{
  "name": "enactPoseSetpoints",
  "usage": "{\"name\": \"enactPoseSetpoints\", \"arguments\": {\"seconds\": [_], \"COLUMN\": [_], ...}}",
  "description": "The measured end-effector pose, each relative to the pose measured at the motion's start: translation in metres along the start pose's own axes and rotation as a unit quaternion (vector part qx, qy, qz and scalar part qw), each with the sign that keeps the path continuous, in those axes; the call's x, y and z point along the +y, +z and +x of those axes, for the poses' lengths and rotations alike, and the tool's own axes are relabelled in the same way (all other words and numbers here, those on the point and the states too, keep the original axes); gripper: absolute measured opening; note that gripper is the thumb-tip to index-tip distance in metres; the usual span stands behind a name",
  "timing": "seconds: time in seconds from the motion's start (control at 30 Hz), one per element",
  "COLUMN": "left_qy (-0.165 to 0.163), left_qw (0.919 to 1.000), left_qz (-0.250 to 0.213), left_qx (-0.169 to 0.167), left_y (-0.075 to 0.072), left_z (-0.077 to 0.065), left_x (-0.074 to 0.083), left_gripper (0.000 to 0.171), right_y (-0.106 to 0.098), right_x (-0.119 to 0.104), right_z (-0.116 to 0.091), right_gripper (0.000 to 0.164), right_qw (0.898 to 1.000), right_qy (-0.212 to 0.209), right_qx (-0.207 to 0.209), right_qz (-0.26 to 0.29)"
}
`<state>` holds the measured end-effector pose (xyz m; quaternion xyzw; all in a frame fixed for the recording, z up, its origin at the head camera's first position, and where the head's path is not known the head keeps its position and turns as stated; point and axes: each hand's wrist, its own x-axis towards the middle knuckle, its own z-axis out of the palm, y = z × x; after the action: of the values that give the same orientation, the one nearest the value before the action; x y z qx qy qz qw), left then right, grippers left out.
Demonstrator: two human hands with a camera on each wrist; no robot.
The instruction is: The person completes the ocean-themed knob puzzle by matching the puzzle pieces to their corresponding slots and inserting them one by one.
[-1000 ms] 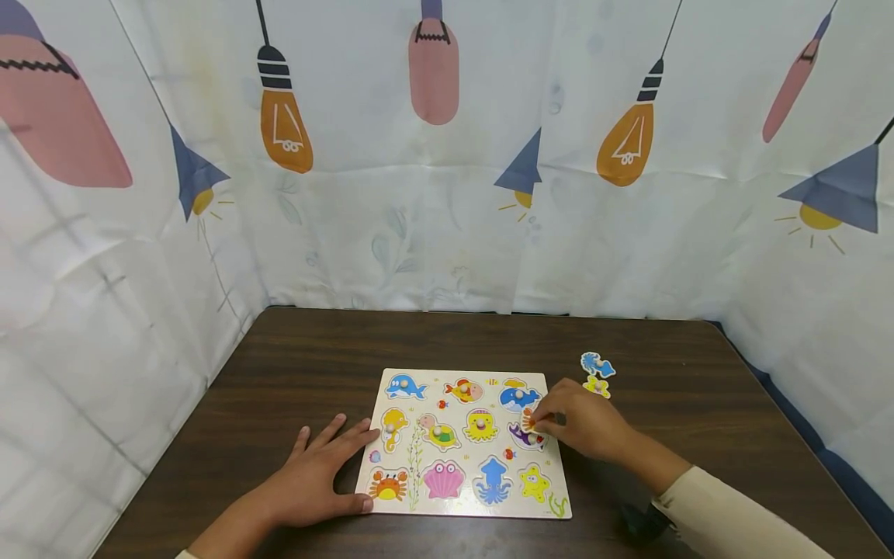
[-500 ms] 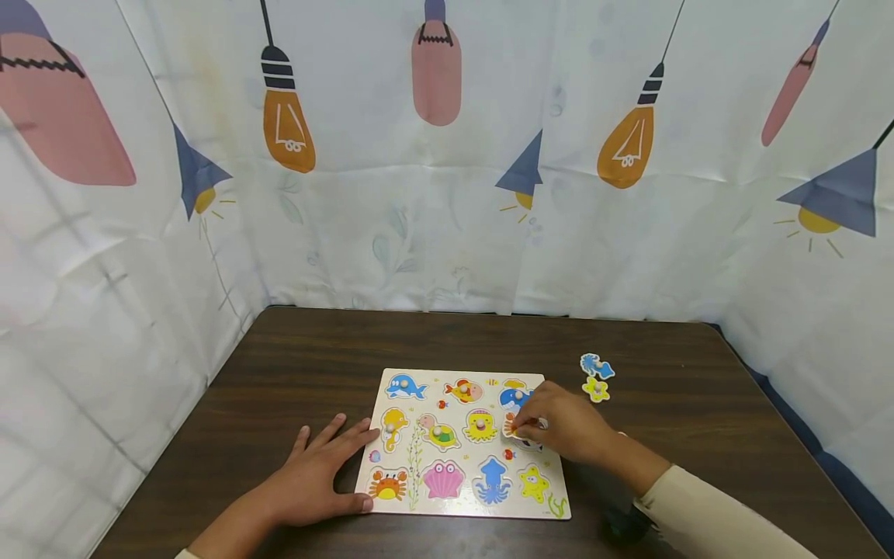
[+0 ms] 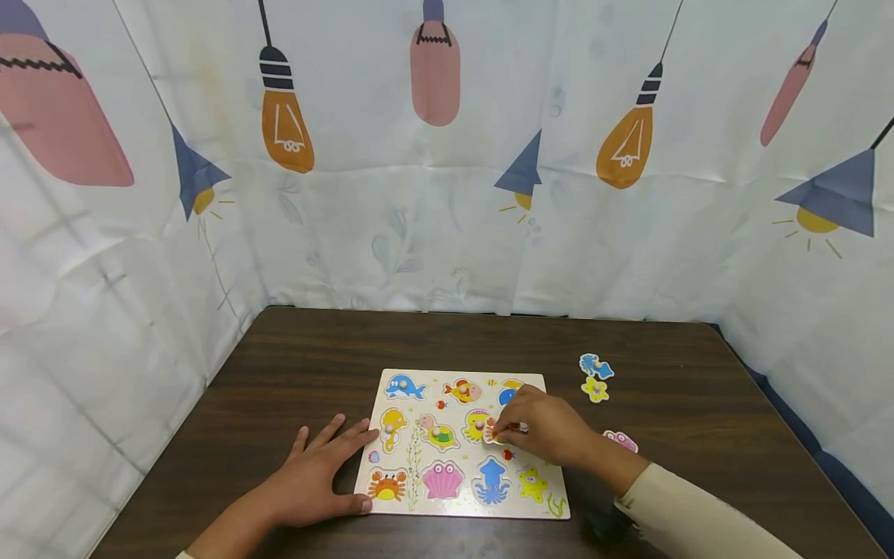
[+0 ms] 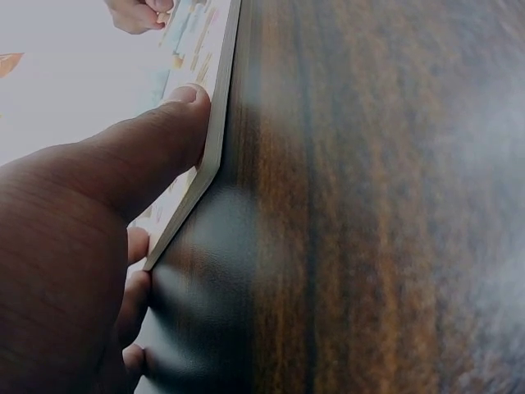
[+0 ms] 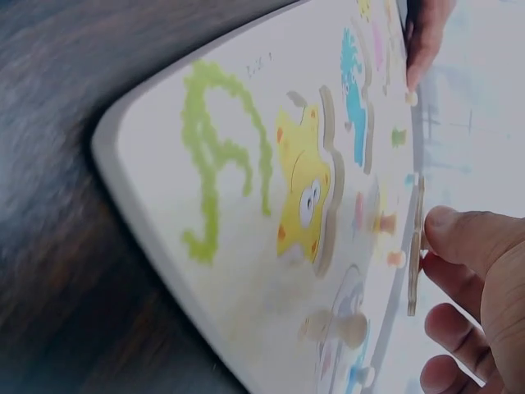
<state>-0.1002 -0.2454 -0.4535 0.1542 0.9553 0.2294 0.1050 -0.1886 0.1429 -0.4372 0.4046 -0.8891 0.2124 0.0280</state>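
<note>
A wooden sea-animal puzzle board (image 3: pixel 461 508) lies on the table. My left hand (image 3: pixel 317 473) rests at its left edge, thumb on the near corner and fingers spread. Between thumb and fingertips of my right hand (image 3: pixel 555 431) is an orange crab puzzle piece (image 3: pixel 490 432), held above the board beside the yellow octopus piece (image 3: pixel 476 424). In the right wrist view the crab piece (image 5: pixel 416 254) shows edge-on, apart from the board. Along the near row, the crab recess (image 3: pixel 387 485), shell recess (image 3: pixel 443 480), squid recess (image 3: pixel 492 481) and starfish recess (image 3: pixel 533 485) show printed pictures without knobs.
Right of the board lie a blue squid piece (image 3: pixel 590 365), a yellow starfish piece (image 3: pixel 595 389) and a pink shell piece (image 3: pixel 620 441) partly behind my right forearm. Knobbed pieces, such as the turtle (image 3: pixel 440 436), sit in the board. A printed curtain (image 3: pixel 454 233) hangs behind the table.
My right hand has moved left across the board with the crab piece, from over the right edge to beside the octopus. The pink shell piece has come into view. My left hand stays put.
</note>
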Motion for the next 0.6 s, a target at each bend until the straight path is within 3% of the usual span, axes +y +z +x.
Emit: {"name": "enactPoseSetpoints", "arguments": {"seconds": [0.6], "left_qy": [0.001], "left_qw": [1.0], "left_qz": [0.002], "left_qx": [0.003], "left_y": [-0.001], "left_z": [-0.001], "left_x": [0.002], "left_gripper": [0.096], "right_y": [0.018], "right_x": [-0.022], "right_z": [0.017], "right_gripper": [0.003], "right_qw": [0.999], "right_qy": [-0.011], "right_qx": [-0.02], "right_qz": [0.039]}}
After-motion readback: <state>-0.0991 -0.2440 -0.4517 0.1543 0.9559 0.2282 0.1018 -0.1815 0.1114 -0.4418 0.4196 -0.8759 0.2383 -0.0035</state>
